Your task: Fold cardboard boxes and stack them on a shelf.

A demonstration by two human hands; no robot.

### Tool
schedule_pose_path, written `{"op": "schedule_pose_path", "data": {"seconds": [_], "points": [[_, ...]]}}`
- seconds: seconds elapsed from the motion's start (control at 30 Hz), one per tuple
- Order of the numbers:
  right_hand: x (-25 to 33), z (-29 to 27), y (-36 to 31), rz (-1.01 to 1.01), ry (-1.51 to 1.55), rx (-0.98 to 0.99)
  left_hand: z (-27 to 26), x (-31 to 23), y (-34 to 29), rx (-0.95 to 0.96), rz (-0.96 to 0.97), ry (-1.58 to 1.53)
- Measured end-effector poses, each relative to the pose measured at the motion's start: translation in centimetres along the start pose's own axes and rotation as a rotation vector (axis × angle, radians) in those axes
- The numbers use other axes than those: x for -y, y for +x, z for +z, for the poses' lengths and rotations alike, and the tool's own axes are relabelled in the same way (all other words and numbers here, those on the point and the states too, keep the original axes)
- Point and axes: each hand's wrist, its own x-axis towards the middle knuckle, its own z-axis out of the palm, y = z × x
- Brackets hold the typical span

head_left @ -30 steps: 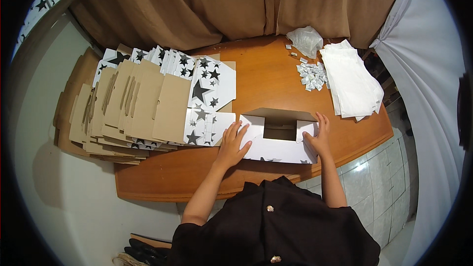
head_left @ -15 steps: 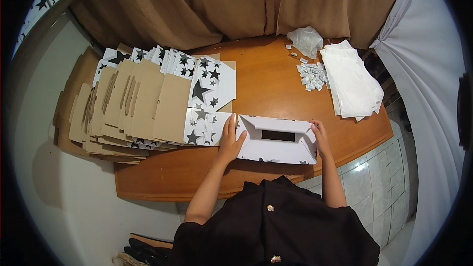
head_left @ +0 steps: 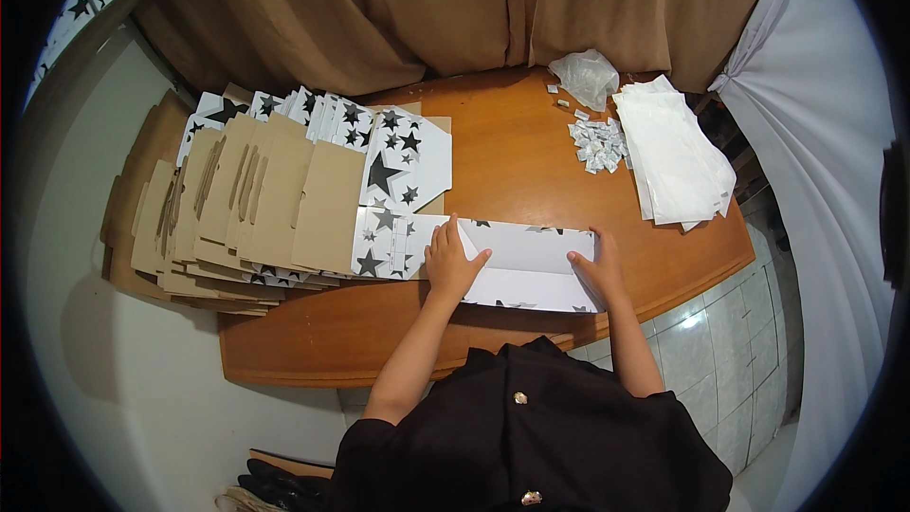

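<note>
A white cardboard box (head_left: pixel 533 254) with black stars on its outside lies near the table's front edge, its open top showing a plain white inside. My left hand (head_left: pixel 455 264) grips its left end, fingers on the outer side and thumb reaching over the rim. At the right end my right hand (head_left: pixel 602 270) holds the wall the same way, thumb inside. The fingertips of both hands are partly hidden behind the walls. Just left of my left hand lies a flat star-printed box blank (head_left: pixel 384 245).
A large leaning stack of flat brown cardboard blanks (head_left: pixel 270 194) fills the table's left side. Small white packets (head_left: pixel 599 145) are heaped at the back right, beside a clear plastic bag (head_left: pixel 586 79) and a pile of white paper sheets (head_left: pixel 673 152). Brown curtains (head_left: pixel 455 9) hang behind the table.
The dark rectangular gap in the middle of the box is gone, and a white bottom shows there. Both thumbs have moved inward over the end walls.
</note>
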Motion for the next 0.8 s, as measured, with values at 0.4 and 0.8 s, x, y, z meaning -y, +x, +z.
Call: {"op": "schedule_pose_path", "data": {"seconds": [0.4,0.8], "points": [[-5.1,-3.9,0.5,0.585,0.456,0.405,-1.7,2.5,1.8,0.566,-0.370,-0.724],[0.6,-9.9,0.9,0.265,0.844,-0.102,-6.6,0.4,1.7,0.149,0.037,-1.084]]}}
